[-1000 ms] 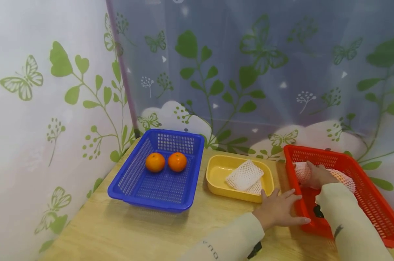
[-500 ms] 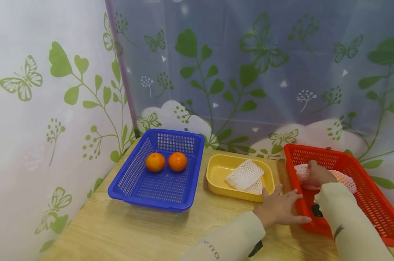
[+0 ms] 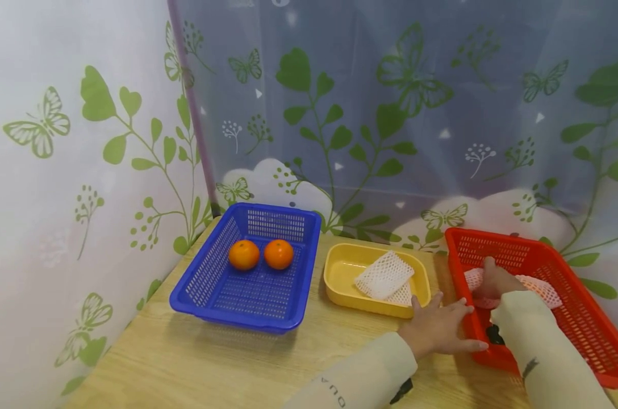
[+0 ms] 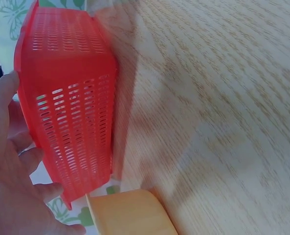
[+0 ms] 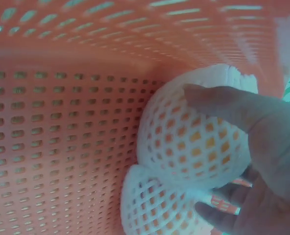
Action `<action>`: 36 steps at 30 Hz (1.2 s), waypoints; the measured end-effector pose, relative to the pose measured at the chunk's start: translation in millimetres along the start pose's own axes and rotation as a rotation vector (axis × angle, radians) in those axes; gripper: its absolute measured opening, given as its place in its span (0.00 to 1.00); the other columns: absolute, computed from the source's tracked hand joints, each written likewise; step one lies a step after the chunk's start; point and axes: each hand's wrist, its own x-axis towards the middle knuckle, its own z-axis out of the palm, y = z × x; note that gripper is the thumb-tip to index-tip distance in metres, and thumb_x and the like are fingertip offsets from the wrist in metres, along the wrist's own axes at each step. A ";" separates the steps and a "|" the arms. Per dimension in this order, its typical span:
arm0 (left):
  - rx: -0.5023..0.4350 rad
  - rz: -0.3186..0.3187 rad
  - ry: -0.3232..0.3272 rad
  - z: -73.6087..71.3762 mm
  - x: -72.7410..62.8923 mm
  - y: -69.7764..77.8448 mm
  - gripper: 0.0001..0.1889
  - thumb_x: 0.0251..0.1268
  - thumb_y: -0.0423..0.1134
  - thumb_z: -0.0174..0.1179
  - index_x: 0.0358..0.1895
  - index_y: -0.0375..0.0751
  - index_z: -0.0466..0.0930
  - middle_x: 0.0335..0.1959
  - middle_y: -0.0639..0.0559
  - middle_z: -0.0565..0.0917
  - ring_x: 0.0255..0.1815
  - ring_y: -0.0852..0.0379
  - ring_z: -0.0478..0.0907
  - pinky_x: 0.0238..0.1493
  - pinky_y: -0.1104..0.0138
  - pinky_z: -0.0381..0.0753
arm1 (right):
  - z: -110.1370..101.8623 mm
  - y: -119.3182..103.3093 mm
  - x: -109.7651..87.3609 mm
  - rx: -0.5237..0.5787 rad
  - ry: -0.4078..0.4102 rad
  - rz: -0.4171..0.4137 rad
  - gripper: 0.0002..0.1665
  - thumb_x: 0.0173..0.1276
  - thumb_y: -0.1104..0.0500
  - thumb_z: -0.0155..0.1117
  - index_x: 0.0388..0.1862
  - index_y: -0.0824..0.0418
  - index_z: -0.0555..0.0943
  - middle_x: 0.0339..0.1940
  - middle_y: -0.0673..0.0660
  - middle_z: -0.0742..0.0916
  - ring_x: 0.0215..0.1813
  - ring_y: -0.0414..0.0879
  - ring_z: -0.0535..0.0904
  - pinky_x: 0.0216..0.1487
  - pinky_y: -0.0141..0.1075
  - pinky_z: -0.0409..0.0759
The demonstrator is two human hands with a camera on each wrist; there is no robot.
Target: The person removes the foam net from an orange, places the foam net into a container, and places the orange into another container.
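Observation:
In the head view my right hand [image 3: 495, 279] reaches into the red basket [image 3: 498, 236] at the right. The right wrist view shows its thumb and fingers around an orange in a white foam net [image 5: 196, 142]. Against that fruit lies a second netted fruit [image 5: 157, 208], also in the basket. My left hand [image 3: 437, 326], fingers spread, rests its fingertips at the basket's near left rim. Two bare oranges [image 3: 244, 255] sit side by side in the blue basket [image 3: 311, 250] on the left.
Between the baskets stands a yellow tray [image 3: 342, 272] with flattened white foam nets [image 3: 385, 275] in it. All of these are on a wooden table [image 3: 212, 363]. A patterned curtain [image 3: 360, 142] hangs close behind and to the left.
My right hand has shifted slightly down inside the red basket, and the netted fruit under it has moved along with it. My left hand stays at the rim.

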 end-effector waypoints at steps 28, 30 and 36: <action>0.028 0.008 0.041 -1.3 -1.5 3.9 0.37 0.58 0.76 0.46 0.72 0.73 0.59 0.73 0.74 0.57 0.76 0.58 0.53 0.68 0.40 0.57 | -18.0 3.5 -42.8 -0.144 0.273 -0.239 0.57 0.57 0.38 0.68 0.66 0.77 0.56 0.58 0.85 0.63 0.52 0.78 0.66 0.45 0.78 0.63; 0.025 0.012 0.050 -0.5 -1.6 4.3 0.37 0.58 0.76 0.46 0.72 0.72 0.59 0.73 0.74 0.57 0.76 0.58 0.53 0.68 0.40 0.58 | -18.6 4.6 -48.3 -0.123 0.294 -0.237 0.56 0.57 0.39 0.69 0.66 0.77 0.56 0.57 0.84 0.64 0.54 0.77 0.64 0.46 0.79 0.60; -0.010 0.012 0.059 3.1 -1.6 3.2 0.37 0.59 0.75 0.49 0.72 0.71 0.59 0.73 0.73 0.58 0.75 0.57 0.55 0.67 0.41 0.60 | -15.4 4.0 -62.5 -0.059 0.342 -0.247 0.53 0.57 0.44 0.70 0.65 0.78 0.57 0.56 0.81 0.65 0.53 0.72 0.62 0.49 0.72 0.68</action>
